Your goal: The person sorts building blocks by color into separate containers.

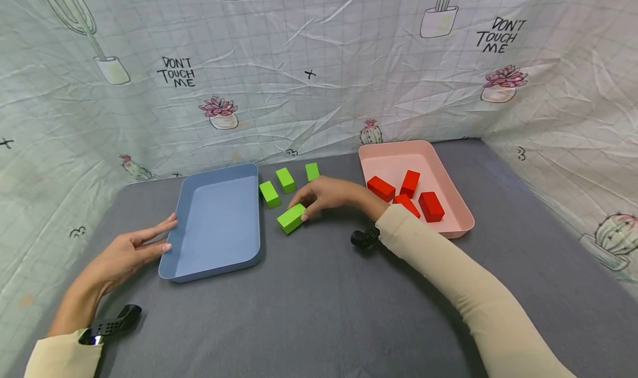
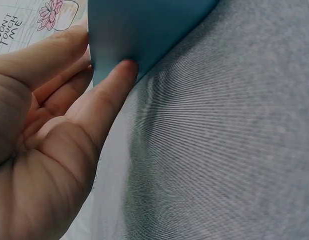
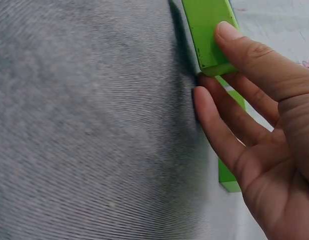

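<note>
Pinching a green block (image 1: 289,221) near the middle of the head view, the right hand (image 1: 326,193) has its grip clamped on it between thumb and fingers. Three more green blocks (image 1: 269,194) lie near it, toward upper centre. At lower left, the left hand (image 1: 130,252), its grip apart with fingers extended, touches the blue tray's (image 1: 219,220) left side. Right of centre, a pink tray (image 1: 435,173) on the grey desk (image 1: 299,317) holds four red blocks (image 1: 431,207).

Left hand (image 2: 52,135), thumb apparently against the blue tray (image 2: 144,30)
</note>
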### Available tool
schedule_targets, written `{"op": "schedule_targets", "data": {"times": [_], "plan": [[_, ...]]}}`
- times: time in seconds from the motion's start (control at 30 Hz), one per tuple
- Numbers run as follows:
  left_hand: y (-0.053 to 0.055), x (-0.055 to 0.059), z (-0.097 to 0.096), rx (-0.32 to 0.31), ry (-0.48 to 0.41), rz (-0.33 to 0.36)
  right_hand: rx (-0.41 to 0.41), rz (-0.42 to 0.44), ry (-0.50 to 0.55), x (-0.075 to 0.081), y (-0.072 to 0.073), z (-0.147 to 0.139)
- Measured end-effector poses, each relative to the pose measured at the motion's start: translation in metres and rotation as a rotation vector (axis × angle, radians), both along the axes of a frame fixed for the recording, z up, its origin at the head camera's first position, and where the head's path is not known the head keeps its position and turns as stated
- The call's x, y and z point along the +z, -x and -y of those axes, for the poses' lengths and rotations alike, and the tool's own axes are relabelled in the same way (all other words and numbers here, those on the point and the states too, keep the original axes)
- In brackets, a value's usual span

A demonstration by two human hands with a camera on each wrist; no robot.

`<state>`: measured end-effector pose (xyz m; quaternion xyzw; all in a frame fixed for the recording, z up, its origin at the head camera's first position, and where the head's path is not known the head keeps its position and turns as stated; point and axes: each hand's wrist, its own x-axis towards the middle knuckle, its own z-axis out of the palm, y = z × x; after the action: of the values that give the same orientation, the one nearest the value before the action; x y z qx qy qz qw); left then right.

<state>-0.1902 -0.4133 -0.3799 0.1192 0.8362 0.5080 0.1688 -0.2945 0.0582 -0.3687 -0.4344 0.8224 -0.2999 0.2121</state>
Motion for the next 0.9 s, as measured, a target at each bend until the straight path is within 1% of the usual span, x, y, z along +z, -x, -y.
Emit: {"op": "schedule_targets", "data": {"times": [0.1,0.23,0.43,0.53,0.73,0.77,0.9], "plan": [[0.001,0.0,0.0,-0.007,-0.01,0.016,-0.007,0.008,-0.011,0.004,0.0,-0.001],[0.002,0.0,0.0,-0.04,-0.025,0.026,0.004,0.003,-0.016,0.007,0.001,-0.001],[0.002,-0.004,-0.001,-0.045,-0.076,0.036,-0.001,-0.002,-0.006,0.012,-0.001,-0.001],[0.002,-0.005,0.0,-0.045,-0.106,0.041,0.005,-0.018,-0.004,0.016,-0.004,-0.001],[0.003,-0.004,0.001,-0.094,-0.171,0.052,0.038,-0.076,0.003,0.023,-0.011,0.001],[0.003,-0.004,0.001,-0.104,-0.177,0.053,0.039,-0.079,0.011,0.024,-0.012,0.002],[0.002,-0.004,0.0,-0.102,-0.173,0.058,0.032,-0.088,0.039,0.027,-0.015,0.002]]}}
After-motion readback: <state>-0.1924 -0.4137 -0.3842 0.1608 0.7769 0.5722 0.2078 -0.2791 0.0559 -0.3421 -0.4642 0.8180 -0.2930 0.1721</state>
